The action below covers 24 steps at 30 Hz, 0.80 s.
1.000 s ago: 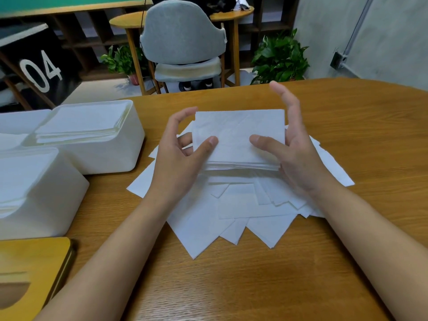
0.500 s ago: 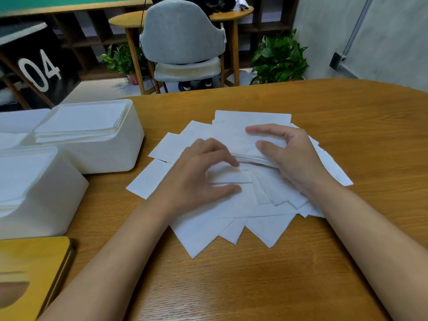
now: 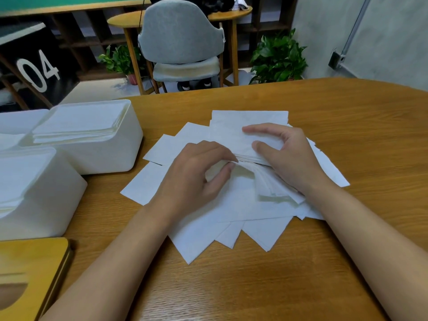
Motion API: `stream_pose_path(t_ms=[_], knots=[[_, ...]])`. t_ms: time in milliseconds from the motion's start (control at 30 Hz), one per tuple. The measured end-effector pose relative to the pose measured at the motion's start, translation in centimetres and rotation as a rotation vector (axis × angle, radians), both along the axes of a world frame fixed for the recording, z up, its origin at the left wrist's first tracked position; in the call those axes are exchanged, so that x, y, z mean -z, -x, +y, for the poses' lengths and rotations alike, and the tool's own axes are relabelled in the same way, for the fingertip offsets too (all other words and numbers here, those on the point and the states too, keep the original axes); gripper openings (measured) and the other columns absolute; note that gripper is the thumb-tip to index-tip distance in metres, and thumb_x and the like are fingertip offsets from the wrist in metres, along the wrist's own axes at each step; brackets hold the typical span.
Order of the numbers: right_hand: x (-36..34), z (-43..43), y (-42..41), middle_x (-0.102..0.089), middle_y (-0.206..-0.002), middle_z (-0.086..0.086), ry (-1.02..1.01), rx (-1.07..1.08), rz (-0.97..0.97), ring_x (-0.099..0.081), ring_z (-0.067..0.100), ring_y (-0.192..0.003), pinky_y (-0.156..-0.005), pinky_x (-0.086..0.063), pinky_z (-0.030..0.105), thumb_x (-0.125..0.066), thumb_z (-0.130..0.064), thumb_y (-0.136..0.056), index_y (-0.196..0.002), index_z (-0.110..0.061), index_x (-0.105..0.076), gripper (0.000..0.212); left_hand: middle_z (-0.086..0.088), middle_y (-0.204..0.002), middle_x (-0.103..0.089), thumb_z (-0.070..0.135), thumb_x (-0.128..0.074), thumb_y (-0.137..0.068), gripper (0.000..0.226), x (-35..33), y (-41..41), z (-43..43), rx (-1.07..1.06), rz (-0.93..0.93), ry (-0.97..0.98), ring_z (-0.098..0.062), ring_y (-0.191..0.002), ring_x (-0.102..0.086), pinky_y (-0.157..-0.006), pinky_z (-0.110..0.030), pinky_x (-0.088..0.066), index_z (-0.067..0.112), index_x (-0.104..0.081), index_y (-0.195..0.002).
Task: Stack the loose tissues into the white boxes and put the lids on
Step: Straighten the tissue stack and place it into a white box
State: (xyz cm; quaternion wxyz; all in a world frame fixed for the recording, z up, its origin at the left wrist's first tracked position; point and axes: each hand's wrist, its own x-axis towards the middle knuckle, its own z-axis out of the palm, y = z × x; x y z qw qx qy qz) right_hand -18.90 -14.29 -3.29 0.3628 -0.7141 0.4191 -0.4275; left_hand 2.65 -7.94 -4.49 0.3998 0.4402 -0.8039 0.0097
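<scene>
Dropped the tissue stack [image 3: 231, 135] back onto the loose tissues [image 3: 196, 232]. Pinning it with the right hand [image 3: 289, 158], fingers [image 3: 261, 129] curled over; pinching a sheet [image 3: 243, 169] just beneath with the left hand [image 3: 196, 172]. Still gathering; white boxes [image 3: 111, 154] left of the fingers, unlidded.

White containers are numbering two: far box [image 3: 111, 154], near box [image 3: 51, 205]. One wooden lid [image 3: 30, 269] is lying flat. Two hands, left hand [image 3: 192, 179] and right hand [image 3: 289, 163], are holding loose tissues [image 3: 201, 235], too overlapped for counting.
</scene>
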Motion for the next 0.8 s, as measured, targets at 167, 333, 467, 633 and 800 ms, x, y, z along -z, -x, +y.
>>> stream_pose_path(t_ms=[167,333,467,633,800], knots=[[-0.2,0.1,0.0,-0.073,-0.123,-0.02,-0.005,0.004,-0.022,-0.062,-0.006,-0.121,-0.102,-0.044,0.009,-0.065,-0.002,-0.096,-0.12,-0.026,-0.078,0.036,0.003,-0.102,-0.075,0.007,-0.07,-0.1,0.01,-0.1,0.1,0.2,-0.03,-0.006,0.066,-0.018,-0.096,-0.07,-0.079,-0.047,-0.053,0.01,-0.076,-0.106],[-0.1,0.0,0.1,-0.073,-0.124,-0.019,0.002,0.024,0.01,-0.062,-0.007,-0.119,-0.096,-0.043,0.005,-0.064,-0.002,-0.097,-0.12,-0.026,-0.078,0.036,0.0,-0.102,-0.076,0.003,-0.068,-0.1,0.01,-1.1,0.2,0.6,-0.09,0.11,0.143,-0.015,-0.096,-0.07,-0.081,-0.037,-0.053,0.005,-0.076,-0.107],[-0.3,0.4,-0.1,-0.075,-0.122,-0.018,-0.009,-0.032,0.001,-0.062,-0.006,-0.12,-0.102,-0.044,0.011,-0.063,-0.013,-0.102,-0.118,-0.024,-0.078,0.025,0.005,-0.105,-0.075,0.008,-0.069,-0.101,0.01,-2.0,0.2,1.0,-0.108,0.323,0.048,-0.008,-0.1,-0.07,-0.082,-0.022,-0.051,0.009,-0.076,-0.108],[-0.4,1.0,-0.1,-0.065,-0.116,0.036,-0.169,-0.218,-0.197,-0.06,0.053,-0.115,-0.105,-0.045,0.064,-0.052,-0.077,-0.092,-0.118,0.015,-0.064,0.096,0.011,-0.104,-0.075,0.017,-0.067,-0.104,0.011,-2.3,-0.4,0.6,-0.149,0.617,-0.186,-0.014,-0.1,-0.069,-0.074,-0.024,-0.052,0.019,-0.077,-0.108],[-0.9,1.5,-0.6,-0.057,-0.111,0.045,-0.181,-0.278,-0.176,-0.054,0.065,-0.107,-0.093,-0.047,0.073,-0.062,-0.075,-0.089,-0.109,0.022,-0.055,0.099,0.017,-0.111,-0.074,0.024,-0.071,-0.101,0.015,-2.3,-0.7,0.4,-0.202,0.685,-0.277,-0.011,-0.102,-0.069,-0.071,-0.028,-0.057,0.025,-0.078,-0.115]])
